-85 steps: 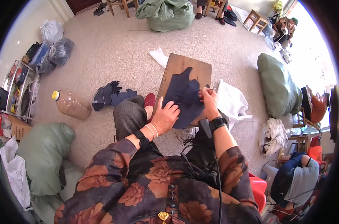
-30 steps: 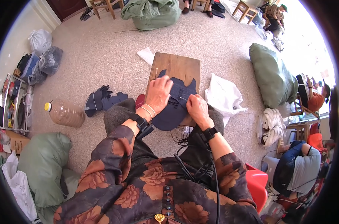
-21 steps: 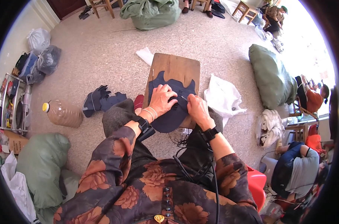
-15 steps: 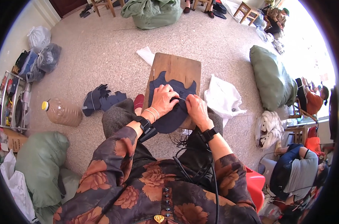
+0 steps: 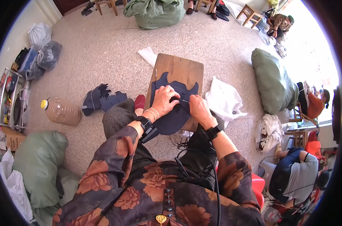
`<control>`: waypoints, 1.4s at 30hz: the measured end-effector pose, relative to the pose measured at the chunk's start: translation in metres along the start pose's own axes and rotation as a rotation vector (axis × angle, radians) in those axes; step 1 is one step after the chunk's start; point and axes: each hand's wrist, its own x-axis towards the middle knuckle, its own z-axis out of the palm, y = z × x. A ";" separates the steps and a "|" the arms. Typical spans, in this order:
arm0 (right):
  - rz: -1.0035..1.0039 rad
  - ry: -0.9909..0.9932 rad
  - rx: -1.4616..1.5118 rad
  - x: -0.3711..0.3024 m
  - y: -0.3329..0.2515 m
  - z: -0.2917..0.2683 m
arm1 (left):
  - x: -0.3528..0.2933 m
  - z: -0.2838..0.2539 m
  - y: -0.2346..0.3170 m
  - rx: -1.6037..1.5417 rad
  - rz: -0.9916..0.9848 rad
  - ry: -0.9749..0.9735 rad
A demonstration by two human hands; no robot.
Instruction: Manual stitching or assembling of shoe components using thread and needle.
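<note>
Evidently the work is midway: a flat navy-blue cloth piece (image 5: 168, 126), with pointed horns at its far edge and a rounded near end, lies spread over the brown wooden bench (image 5: 181, 67). The person's left hand (image 5: 163, 101) rests on it with bent fingers; whether they also pinch a fold, I cannot tell. The right hand (image 5: 200, 109) has its fingertips closed on a thin, pale, needle-like tool (image 5: 185, 101) that points toward the left hand. I'd judge this piece unfinished, since both hands are busy at its middle. Left of the bench, jagged-edged navy cloth pieces (image 5: 94, 100) lie heaped on the floor; whether those are done or waiting, I cannot tell.

As for containers, beyond that heap lies a clear plastic jug with a yellow cap (image 5: 63, 112), its contents unclear. Just right of the bench sits a crumpled white plastic bag (image 5: 224, 100), its inside hidden. Farther right stand a bulging olive-green sack (image 5: 274, 81), contents out of sight, and, nearer the person, a clear plastic bag (image 5: 269, 132) showing bulky white bundles. Well beyond the bench's far end slumps another full green sack (image 5: 159, 17).
</note>
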 end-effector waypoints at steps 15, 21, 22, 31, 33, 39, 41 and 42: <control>-0.071 -0.005 0.201 0.008 0.000 0.001 | -0.004 0.004 -0.001 -0.013 -0.014 0.016; -0.002 0.074 0.280 0.000 -0.009 0.006 | -0.005 0.007 -0.005 0.005 0.024 0.050; 0.035 0.064 0.280 -0.003 -0.009 0.001 | -0.004 0.008 -0.006 -0.010 0.010 0.050; -0.010 0.143 0.192 0.004 -0.015 0.016 | -0.003 0.008 -0.005 -0.019 -0.022 0.038; 0.018 0.146 0.207 -0.003 -0.010 0.012 | -0.003 0.007 -0.005 -0.035 -0.029 0.039; 0.036 0.179 0.176 0.004 -0.021 0.017 | -0.002 0.008 -0.006 -0.037 0.016 0.097; 0.049 0.148 0.228 0.003 -0.020 0.014 | -0.003 0.007 -0.008 -0.058 -0.008 0.090; 0.060 0.114 0.278 0.003 -0.017 0.013 | -0.002 0.007 -0.007 -0.058 -0.008 0.091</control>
